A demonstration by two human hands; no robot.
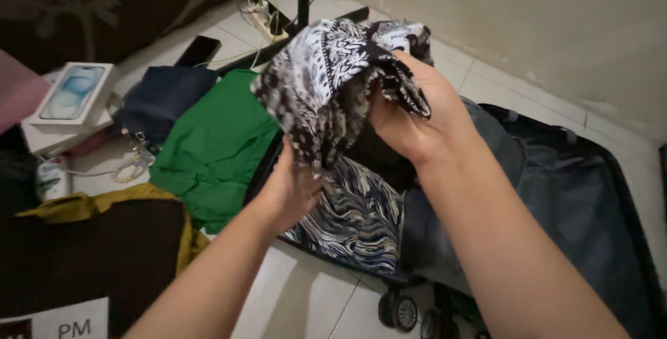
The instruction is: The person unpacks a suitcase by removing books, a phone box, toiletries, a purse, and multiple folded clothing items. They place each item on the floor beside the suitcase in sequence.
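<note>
You're holding a black-and-white patterned cloth (333,82) up over the open grey suitcase (556,179). Your right hand (417,117) is gripping its top w/ fingers clamped; your left hand (292,186) is pinching the lower hanging end. A white rectangular box (73,96) w/ a light-blue front is lying far left on the floor, beside a green garment (212,148).

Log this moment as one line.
left hand: grips patterned cloth | right hand: grips same cloth | below: open suitcase | beside: green garment

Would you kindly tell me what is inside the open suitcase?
In the suitcase, a folded patterned cloth lies beside its grey lining. The hands and the raised black-and-white garment hide whatever lies behind them.
</note>
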